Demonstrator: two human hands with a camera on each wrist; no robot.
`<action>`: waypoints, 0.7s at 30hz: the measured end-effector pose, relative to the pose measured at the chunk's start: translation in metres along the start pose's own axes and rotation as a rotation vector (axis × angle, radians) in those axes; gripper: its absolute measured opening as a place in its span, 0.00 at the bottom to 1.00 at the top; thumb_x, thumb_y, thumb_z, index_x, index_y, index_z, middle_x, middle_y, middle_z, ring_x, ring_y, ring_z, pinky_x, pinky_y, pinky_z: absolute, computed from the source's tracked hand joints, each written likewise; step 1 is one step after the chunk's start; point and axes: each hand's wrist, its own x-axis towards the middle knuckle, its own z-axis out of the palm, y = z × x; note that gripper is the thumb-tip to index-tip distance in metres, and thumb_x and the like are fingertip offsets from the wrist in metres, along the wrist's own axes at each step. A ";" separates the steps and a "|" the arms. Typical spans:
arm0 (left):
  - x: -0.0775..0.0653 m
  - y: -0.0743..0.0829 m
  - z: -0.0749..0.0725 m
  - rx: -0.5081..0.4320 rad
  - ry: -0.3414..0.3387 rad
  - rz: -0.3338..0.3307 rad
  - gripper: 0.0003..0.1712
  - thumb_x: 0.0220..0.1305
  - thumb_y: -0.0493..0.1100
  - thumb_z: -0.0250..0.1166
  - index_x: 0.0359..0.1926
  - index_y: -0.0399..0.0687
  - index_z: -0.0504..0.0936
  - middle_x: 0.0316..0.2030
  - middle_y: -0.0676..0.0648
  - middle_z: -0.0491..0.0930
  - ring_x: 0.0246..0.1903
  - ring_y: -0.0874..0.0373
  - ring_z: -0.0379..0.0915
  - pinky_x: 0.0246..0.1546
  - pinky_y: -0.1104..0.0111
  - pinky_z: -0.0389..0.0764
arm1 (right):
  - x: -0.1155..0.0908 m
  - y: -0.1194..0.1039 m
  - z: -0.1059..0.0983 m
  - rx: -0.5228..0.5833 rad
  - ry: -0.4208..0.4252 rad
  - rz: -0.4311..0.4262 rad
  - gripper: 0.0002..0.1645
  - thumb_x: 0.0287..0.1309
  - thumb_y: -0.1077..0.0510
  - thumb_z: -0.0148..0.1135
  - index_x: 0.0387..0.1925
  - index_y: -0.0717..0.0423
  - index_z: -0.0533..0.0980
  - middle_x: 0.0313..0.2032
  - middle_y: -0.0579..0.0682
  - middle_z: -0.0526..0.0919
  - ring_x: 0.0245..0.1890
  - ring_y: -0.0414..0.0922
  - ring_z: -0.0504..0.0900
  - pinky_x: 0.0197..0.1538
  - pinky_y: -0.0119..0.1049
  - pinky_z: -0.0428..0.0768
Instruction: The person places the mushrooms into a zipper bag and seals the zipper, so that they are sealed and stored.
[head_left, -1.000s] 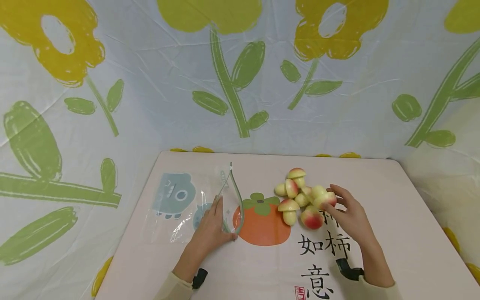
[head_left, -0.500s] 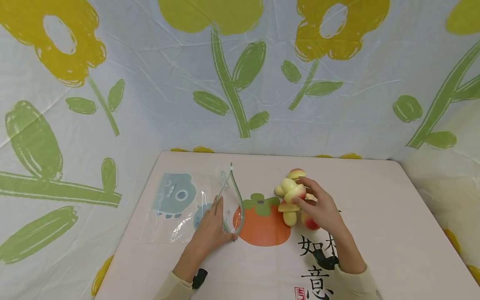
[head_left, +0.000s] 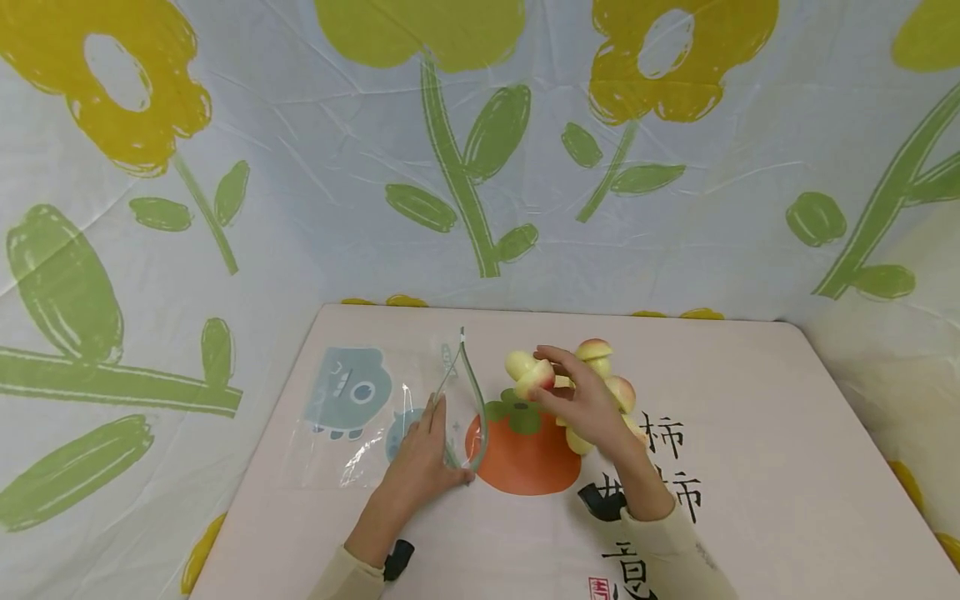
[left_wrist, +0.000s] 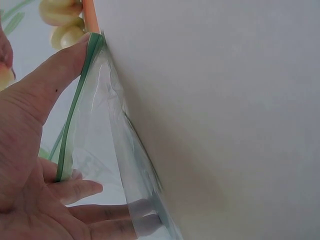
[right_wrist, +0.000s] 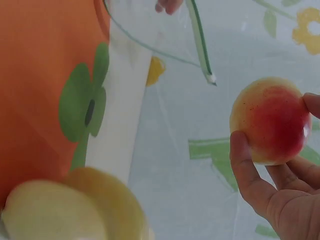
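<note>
My right hand [head_left: 588, 408] pinches a toy mushroom [head_left: 534, 377] with a pale yellow stem and red-blushed cap. It is held over the top of the printed persimmon. In the right wrist view the rounded red cap [right_wrist: 272, 120] faces the camera between thumb and fingers. My left hand [head_left: 420, 462] lies at the mouth of a clear zip bag [head_left: 360, 450], fingers stretched out and spread. The left wrist view shows the thumb against one end of the green zip strip [left_wrist: 75, 107]; some fingers show through the plastic. The bag's mouth gapes toward the right.
Several more toy mushrooms [head_left: 594, 348] lie in a cluster behind and beside my right hand, partly hidden by it. The pale table mat [head_left: 772, 433] bears a persimmon print [head_left: 525, 458] and black characters. A flower-patterned cloth [head_left: 300, 167] hangs behind and at both sides.
My right hand has carried the toy mushroom left from the right side of the cluster, across it, toward the bag. The left hand and the bag have stayed put.
</note>
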 end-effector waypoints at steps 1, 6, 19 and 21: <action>0.000 0.000 0.000 0.000 -0.001 -0.002 0.75 0.37 0.55 0.86 0.77 0.34 0.48 0.76 0.34 0.50 0.61 0.34 0.65 0.60 0.48 0.72 | 0.002 0.000 0.003 -0.001 -0.005 -0.007 0.35 0.60 0.66 0.69 0.67 0.60 0.68 0.63 0.61 0.71 0.60 0.57 0.74 0.51 0.40 0.81; 0.000 -0.001 0.001 -0.008 -0.013 -0.020 0.75 0.38 0.55 0.86 0.77 0.35 0.47 0.76 0.35 0.50 0.63 0.34 0.64 0.61 0.48 0.71 | 0.009 0.001 0.015 0.007 -0.027 0.000 0.35 0.59 0.68 0.68 0.67 0.61 0.68 0.64 0.61 0.71 0.59 0.58 0.74 0.51 0.47 0.82; 0.000 -0.001 0.001 -0.013 -0.007 0.002 0.74 0.39 0.54 0.85 0.77 0.35 0.48 0.76 0.35 0.49 0.60 0.35 0.66 0.59 0.49 0.72 | 0.020 0.014 0.046 -0.035 -0.094 0.028 0.34 0.60 0.60 0.71 0.67 0.54 0.70 0.62 0.55 0.75 0.57 0.55 0.76 0.52 0.47 0.81; 0.000 -0.002 0.001 -0.012 -0.004 0.008 0.74 0.39 0.54 0.85 0.77 0.35 0.48 0.76 0.35 0.50 0.60 0.35 0.66 0.59 0.49 0.73 | 0.022 0.018 0.053 -0.076 -0.108 0.012 0.34 0.60 0.59 0.71 0.67 0.56 0.70 0.61 0.56 0.75 0.56 0.56 0.77 0.51 0.47 0.82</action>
